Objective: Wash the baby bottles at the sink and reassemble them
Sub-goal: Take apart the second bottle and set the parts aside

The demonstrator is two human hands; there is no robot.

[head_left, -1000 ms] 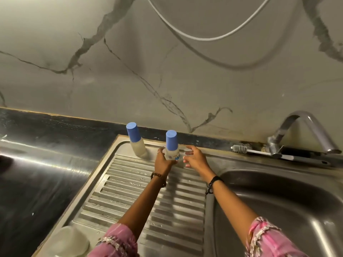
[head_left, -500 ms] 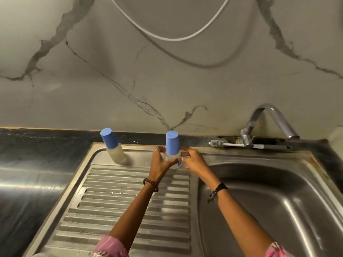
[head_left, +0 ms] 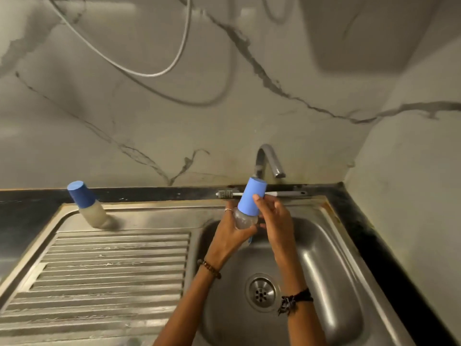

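Note:
Over the sink basin I hold a small clear baby bottle with a tall blue cap. My left hand wraps the clear body from below. My right hand has its fingers on the blue cap. The bottle tilts slightly to the right, just below the tap. A second bottle, milky with a blue cap, stands upright at the back left of the draining board.
A bottle brush lies along the ledge behind the basin, under the tap. The drain sits at the basin's middle. Black counter borders the sink on the right and rear. A white hose hangs on the wall.
Both hands lifted the bottle off the back of the draining board and carried it right, over the basin. My view swung right too. The other bottle stayed put.

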